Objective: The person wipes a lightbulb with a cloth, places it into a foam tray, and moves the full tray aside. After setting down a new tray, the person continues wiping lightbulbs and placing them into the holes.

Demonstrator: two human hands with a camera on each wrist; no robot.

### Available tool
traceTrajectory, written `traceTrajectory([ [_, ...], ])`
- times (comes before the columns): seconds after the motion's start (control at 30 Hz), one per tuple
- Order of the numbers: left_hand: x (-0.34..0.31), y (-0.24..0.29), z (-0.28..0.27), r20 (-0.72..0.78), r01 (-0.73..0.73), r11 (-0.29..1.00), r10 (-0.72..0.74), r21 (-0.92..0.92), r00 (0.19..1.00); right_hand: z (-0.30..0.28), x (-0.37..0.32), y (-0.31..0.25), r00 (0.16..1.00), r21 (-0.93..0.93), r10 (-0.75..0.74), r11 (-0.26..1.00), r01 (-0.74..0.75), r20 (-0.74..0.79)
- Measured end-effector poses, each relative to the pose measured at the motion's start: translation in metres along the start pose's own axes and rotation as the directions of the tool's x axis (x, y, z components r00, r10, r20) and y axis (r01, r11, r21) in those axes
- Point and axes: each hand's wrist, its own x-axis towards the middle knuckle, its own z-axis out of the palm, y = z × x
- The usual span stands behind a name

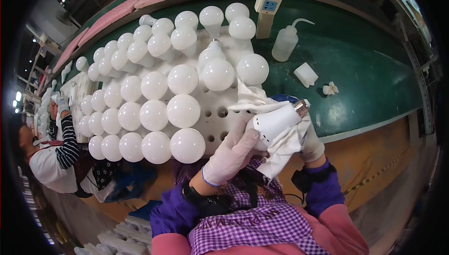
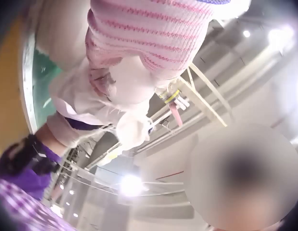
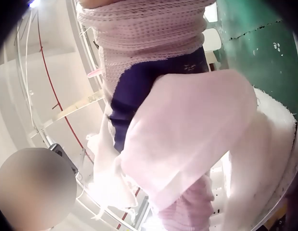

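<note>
— Two gloved hands in the head view. What do we log?
— We put the left hand (image 1: 231,154) curled round the dome of one bulb (image 1: 273,123). At 3 o'clock of it the right hand (image 1: 312,145) is clamped on the white cloth (image 1: 283,148) wrapped under the neck. Both hands are together on it. The bulb is aloft, metal cap toward 2 o'clock, over the near edge of the foam tray (image 1: 216,125) and just off the green belt (image 1: 365,68).
— Left wrist view?
— A knit cuff (image 2: 149,29) and a white blur. We cannot tell the grip there.
— Right wrist view?
— Cloth fills it, draped over the glove; the fingers are hidden.
— Risks, as we judge them?
— A smooth dome against a glove could slip and drop onto the standing bulbs (image 1: 187,145) at 9 o'clock. The loose cloth tail could also snag one and topple it.
</note>
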Motion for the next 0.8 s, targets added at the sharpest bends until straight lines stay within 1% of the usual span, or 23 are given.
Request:
traceTrajectory([
  [0.03, 0.000, -0.004, -0.002, -0.067, -0.084, 0.970, 0.101, 0.226, 0.993, -0.001, 0.000, 0.004, 0.999, -0.035, -0.041, 0.999, 0.041, 0.009],
  [0.07, 0.002, -0.008, -0.003, -0.059, -0.084, 0.970, 0.100, 0.228, 0.993, -0.002, 0.001, 0.008, 0.996, -0.073, -0.083, 0.994, 0.084, 0.022],
  [0.1, 0.004, -0.013, -0.003, -0.075, -0.215, 0.875, 0.273, 0.433, 0.959, 0.002, 0.002, 0.012, 0.996, -0.036, -0.079, 0.996, 0.078, -0.032],
  [0.13, 0.005, -0.017, -0.004, -0.054, -0.315, 0.720, 0.438, 0.618, 0.897, 0.005, 0.002, 0.010, 0.996, -0.036, -0.082, 0.996, 0.080, -0.037],
  [0.17, 0.003, -0.018, -0.005, -0.007, -0.341, 0.624, 0.485, 0.704, 0.874, 0.008, 0.001, 0.003, 0.996, -0.078, -0.092, 0.993, 0.091, -0.015],
  [0.2, 0.006, -0.020, -0.008, -0.006, -0.340, 0.623, 0.484, 0.704, 0.875, 0.013, 0.001, -0.002, 0.995, -0.120, -0.100, 0.988, 0.101, 0.009],
  [0.23, 0.011, -0.024, -0.013, 0.123, -0.448, 0.401, 0.621, 0.799, 0.774, 0.019, -0.002, -0.002, 0.996, 0.069, -0.015, 0.997, 0.021, -0.085],
  [0.27, 0.014, -0.026, -0.015, 0.272, -0.516, 0.150, 0.710, 0.843, 0.649, 0.020, -0.005, -0.001, 0.996, 0.069, -0.015, 0.997, 0.021, -0.087],
  [0.3, 0.011, -0.024, -0.011, 0.238, -0.479, 0.170, 0.698, 0.861, 0.676, 0.020, -0.007, 0.000, 0.993, 0.068, -0.005, 0.998, 0.014, -0.119],
  [0.33, 0.012, -0.022, -0.009, 0.241, -0.482, 0.169, 0.698, 0.860, 0.675, 0.019, -0.008, 0.001, 0.988, 0.066, 0.002, 0.998, 0.008, -0.152],
  [0.37, 0.012, -0.021, -0.009, 0.179, -0.531, 0.383, 0.659, 0.756, 0.731, 0.012, -0.008, 0.003, 0.988, 0.065, 0.001, 0.998, 0.009, -0.153],
  [0.4, 0.012, -0.017, -0.007, 0.130, -0.543, 0.577, 0.603, 0.610, 0.787, 0.003, -0.006, 0.005, 0.995, -0.054, -0.026, 0.998, 0.021, -0.100],
  [0.43, 0.009, -0.012, -0.003, 0.036, -0.497, 0.703, 0.559, 0.509, 0.828, -0.001, -0.005, 0.007, 0.998, -0.171, -0.047, 0.985, 0.040, -0.040],
  [0.47, 0.002, -0.006, 0.004, -0.127, -0.299, 0.840, 0.393, 0.452, 0.911, -0.001, -0.008, 0.006, 0.998, -0.170, -0.044, 0.985, 0.037, -0.034],
  [0.5, 0.000, 0.002, 0.006, -0.163, -0.100, 0.959, 0.147, 0.264, 0.976, 0.003, -0.013, 0.000, 0.997, -0.028, 0.020, 0.999, -0.022, -0.074],
  [0.53, 0.000, 0.010, 0.006, -0.145, 0.117, 0.991, -0.106, 0.065, 0.984, 0.005, -0.016, -0.003, 0.991, 0.116, 0.088, 0.990, -0.075, -0.104],
  [0.57, 0.001, 0.014, 0.003, -0.149, 0.114, 0.991, -0.103, 0.064, 0.983, 0.004, -0.015, -0.005, 0.993, 0.064, 0.082, 0.995, -0.077, -0.088],
  [0.63, 0.002, 0.019, 0.001, 0.140, 0.242, 0.935, -0.211, -0.258, 0.967, 0.008, -0.014, -0.011, 0.986, 0.112, 0.128, 0.987, -0.115, -0.112],
  [0.67, 0.002, 0.019, 0.003, 0.137, 0.240, 0.935, -0.211, -0.260, 0.968, 0.009, -0.013, -0.012, 0.976, 0.162, 0.170, 0.976, -0.147, -0.135],
  [0.7, 0.003, 0.018, 0.007, 0.079, 0.214, 0.944, -0.201, -0.249, 0.976, 0.008, -0.013, -0.009, 0.976, 0.162, 0.172, 0.975, -0.150, -0.133],
  [0.73, 0.004, 0.017, 0.010, 0.023, 0.189, 0.953, -0.189, -0.235, 0.982, 0.005, -0.013, -0.003, 0.998, 0.051, 0.031, 0.998, -0.028, -0.050],
  [0.77, 0.004, 0.018, 0.012, 0.023, 0.189, 0.953, -0.189, -0.236, 0.982, 0.003, -0.013, 0.004, 0.994, -0.048, -0.102, 0.993, 0.105, 0.045],
  [0.8, 0.003, 0.017, 0.014, -0.018, 0.137, 0.971, -0.144, -0.196, 0.989, 0.003, -0.020, 0.014, 0.994, -0.049, -0.102, 0.993, 0.104, 0.043],
])
